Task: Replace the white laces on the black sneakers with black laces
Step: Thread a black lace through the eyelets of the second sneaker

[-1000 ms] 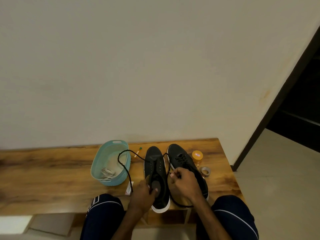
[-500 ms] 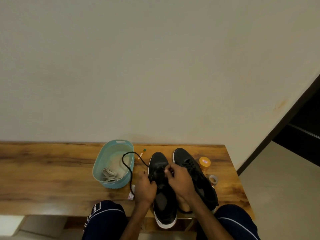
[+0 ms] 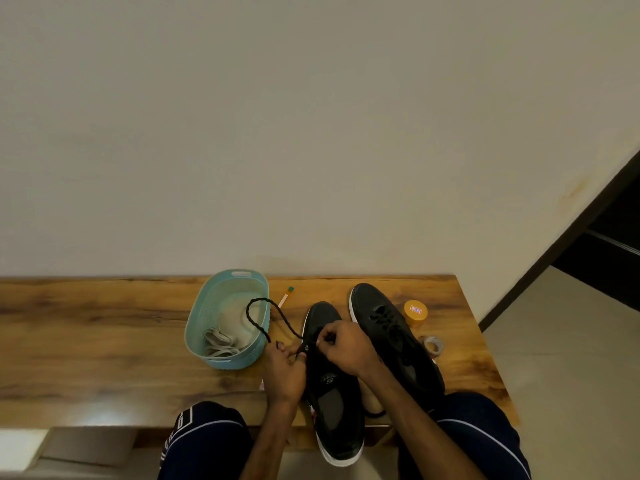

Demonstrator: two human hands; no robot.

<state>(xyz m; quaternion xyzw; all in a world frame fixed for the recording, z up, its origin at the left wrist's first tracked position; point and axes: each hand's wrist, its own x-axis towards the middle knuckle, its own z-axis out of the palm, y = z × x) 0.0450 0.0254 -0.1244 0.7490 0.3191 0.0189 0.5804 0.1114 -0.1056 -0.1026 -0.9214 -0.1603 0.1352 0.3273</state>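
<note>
our near sneaker (image 3: 332,403) overhangs the table's (image 3: 86,358) front edge; our left hand (image 3: 284,372) pinches the black lace (image 3: 258,325), our right hand (image 3: 346,348) curls on it at the eyelets. beyond them — the second sneaker (image 3: 381,317) and the basket (image 3: 194,327) of white laces (image 3: 218,342), with wood running wide leftward under the wall (image 3: 311,133).

head cam | looks forward and down | near, above hands (image 3: 332,355) at counter (image 3: 104,341) edge | wall (image 3: 311,133) fills upper frame

We record: near sneaker (image 3: 332,403), far sneaker (image 3: 381,313) black, soles white | lace (image 3: 258,320) black | basket (image 3: 197,323) teal, lattice-patterned | bundled laces (image 3: 218,342) white | tape roll (image 3: 415,311) orange, red label | desk (image 3: 104,341) brown wood-grain
</note>
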